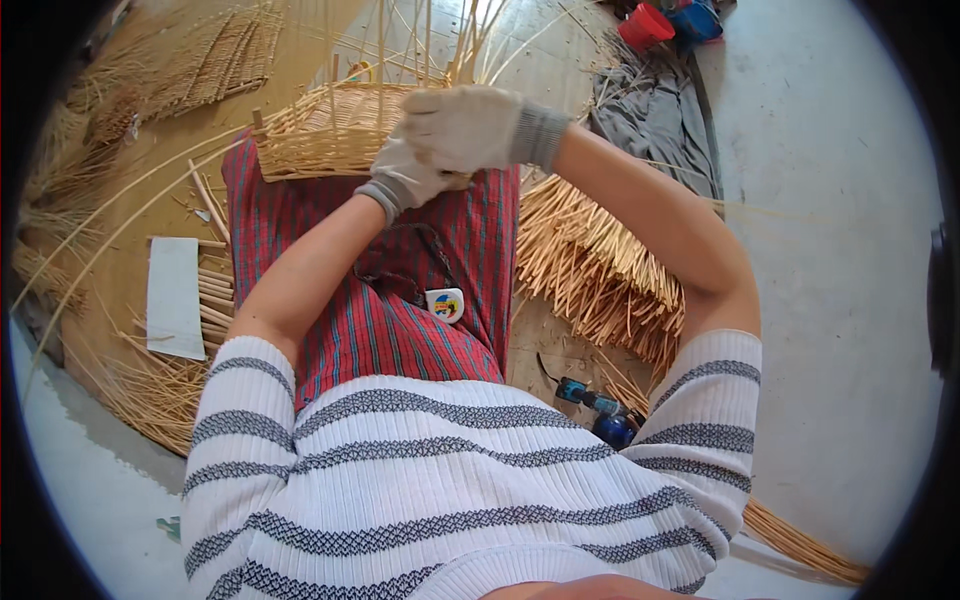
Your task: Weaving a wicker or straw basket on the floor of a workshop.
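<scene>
A partly woven wicker basket (pixel 325 150) rests at the far end of the red checked cloth (pixel 400 310) over my lap. Long upright canes (pixel 465 45) rise from its far side. At its right near corner, both my gloved hands come together. My left hand (pixel 408 172) is closed against the basket's corner. Crossing over it from the right, my right hand (pixel 468 128) has its fingers curled; whatever lies in them is hidden. A small white case (pixel 445 305) with a coloured picture lies on the cloth beside a dark cord.
Bundled canes (pixel 600 265) lie to my right, near a blue and black power tool (pixel 590 397). Dark grey cloth (pixel 650 115) and a red bucket (pixel 646 27) are farther off. On the left are a white sheet (pixel 174 297), cut sticks (pixel 215 300) and a woven panel (pixel 215 60).
</scene>
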Available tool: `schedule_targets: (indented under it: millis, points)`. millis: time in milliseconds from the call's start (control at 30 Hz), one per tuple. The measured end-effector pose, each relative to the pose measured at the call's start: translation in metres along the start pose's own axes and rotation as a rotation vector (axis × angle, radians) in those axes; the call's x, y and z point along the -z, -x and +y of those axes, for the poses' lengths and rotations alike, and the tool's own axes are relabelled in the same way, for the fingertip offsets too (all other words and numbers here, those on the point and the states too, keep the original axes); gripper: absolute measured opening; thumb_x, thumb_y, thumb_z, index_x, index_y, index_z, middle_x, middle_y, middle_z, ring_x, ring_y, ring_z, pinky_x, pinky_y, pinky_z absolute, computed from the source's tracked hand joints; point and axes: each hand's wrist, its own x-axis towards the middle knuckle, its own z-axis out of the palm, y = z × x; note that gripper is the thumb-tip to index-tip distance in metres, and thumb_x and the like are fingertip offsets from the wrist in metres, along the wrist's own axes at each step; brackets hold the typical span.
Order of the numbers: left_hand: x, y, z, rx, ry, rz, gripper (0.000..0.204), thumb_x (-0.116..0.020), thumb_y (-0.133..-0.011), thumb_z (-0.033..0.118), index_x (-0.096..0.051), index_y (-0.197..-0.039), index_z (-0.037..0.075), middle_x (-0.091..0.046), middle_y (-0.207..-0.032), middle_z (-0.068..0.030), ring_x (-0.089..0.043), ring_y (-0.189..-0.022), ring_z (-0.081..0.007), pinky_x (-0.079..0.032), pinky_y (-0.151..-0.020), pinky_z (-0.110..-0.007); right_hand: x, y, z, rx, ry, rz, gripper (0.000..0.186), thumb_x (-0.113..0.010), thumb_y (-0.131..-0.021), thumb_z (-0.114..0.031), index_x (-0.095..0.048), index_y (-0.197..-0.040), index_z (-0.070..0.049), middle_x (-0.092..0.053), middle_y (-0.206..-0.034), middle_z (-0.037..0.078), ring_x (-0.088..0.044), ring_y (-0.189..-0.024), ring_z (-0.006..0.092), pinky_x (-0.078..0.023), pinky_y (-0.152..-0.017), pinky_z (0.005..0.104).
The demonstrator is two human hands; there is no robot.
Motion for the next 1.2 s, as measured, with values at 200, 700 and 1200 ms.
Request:
schedule_targets:
  millis: [200, 700, 1200]
  points:
    - [0.009, 0.004, -0.010, 0.103, 1.095, 0.759, 0.042, -0.066, -0.094, 0.040, -0.064, -0.116, 0.005, -0.070, -0.099, -0.0133, -0.071, -0.088, -0.0236, -0.057, -0.063, -0.035, -0.033, 0.013, -0.008, -1.001, -0.527, 0.826, 0.037, -0.075, -0.081, -0.025, -0.065, -0.114, -0.015, -0.068, -0.115, 0.010, -0.062, -0.109, 0.0210, -0.049, -0.095, 0.0398]
    - [0.078, -0.131, 0.041, -0.006, 0.432, 0.378, 0.037, -0.057, -0.096, 0.029, -0.056, -0.128, 0.011, -0.069, -0.095, -0.0163, -0.066, -0.090, -0.0422, -0.052, -0.083, -0.048, -0.125, -0.001, -0.081, -2.020, -0.708, 0.254, 0.056, -0.078, -0.080, -0.028, -0.053, -0.126, -0.010, -0.069, -0.098, 0.015, -0.068, -0.089, 0.0312, -0.052, -0.076, 0.0417]
    - [0.062, 0.005, -0.053, 0.558, 0.939, -0.150, 0.040, -0.057, -0.098, 0.014, -0.048, -0.136, 0.009, -0.067, -0.100, -0.0098, -0.054, -0.044, -0.0134, -0.046, -0.039, -0.031, -0.044, -0.064, -0.092, -2.034, -1.485, 1.674, 0.033, -0.063, -0.095, -0.002, -0.056, -0.126, -0.007, -0.065, -0.106, 0.009, -0.062, -0.085, 0.0123, -0.054, -0.069, 0.0250]
